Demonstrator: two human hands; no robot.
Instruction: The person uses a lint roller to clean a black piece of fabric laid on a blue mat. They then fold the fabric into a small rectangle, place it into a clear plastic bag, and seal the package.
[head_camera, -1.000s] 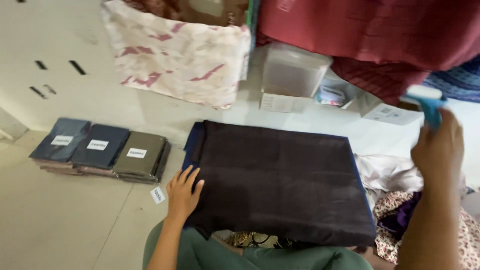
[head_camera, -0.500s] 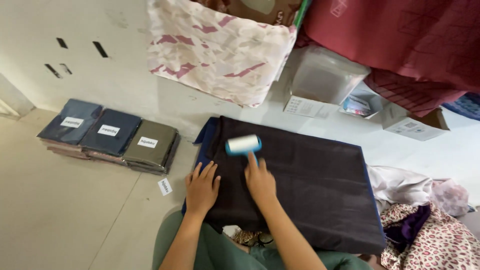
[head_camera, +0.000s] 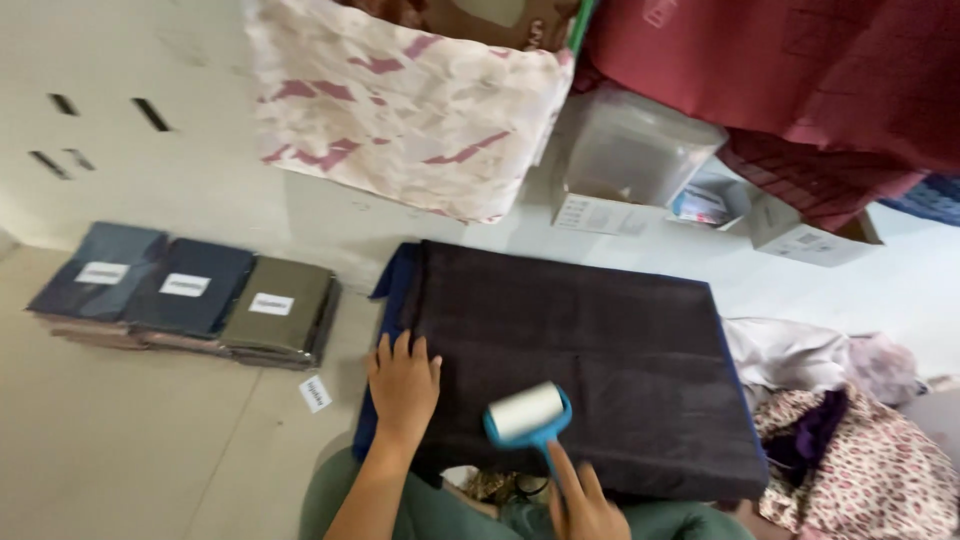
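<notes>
- Dark folded cloth (head_camera: 570, 365): biggest item, lying flat on the floor in the middle of the view, with a blue layer showing along its left and right edges. Surface looks smooth, no obvious creases.
- Pink-and-cream patterned fabric (head_camera: 400, 110) hangs at the far side; maroon fabric (head_camera: 800, 70) hangs far right. Both are well apart from the work.
- Clear plastic box (head_camera: 630, 150) sits far, just beyond the cloth's far edge.
- Three folded garments with white labels (head_camera: 185, 295) are stacked in a row to the left, apart from the cloth.
- Leopard-print fabric heap (head_camera: 870, 450) lies near right, beside the cloth's right edge.
- Left hand (head_camera: 403, 385): palm down on the near-left part of the cloth, fingers spread, pinning it.
- Right hand (head_camera: 580, 500): at the near edge, partly cut off; fingers pinch the blue handle of the lint roller (head_camera: 527, 413).
- Lint roller: white drum resting on the cloth near its near edge, just right of the left hand.
- Judgement: rolling goes best in straight, overlapping passes away from the pinning hand, with even pressure, so the cloth stays taut and does not bunch.
</notes>
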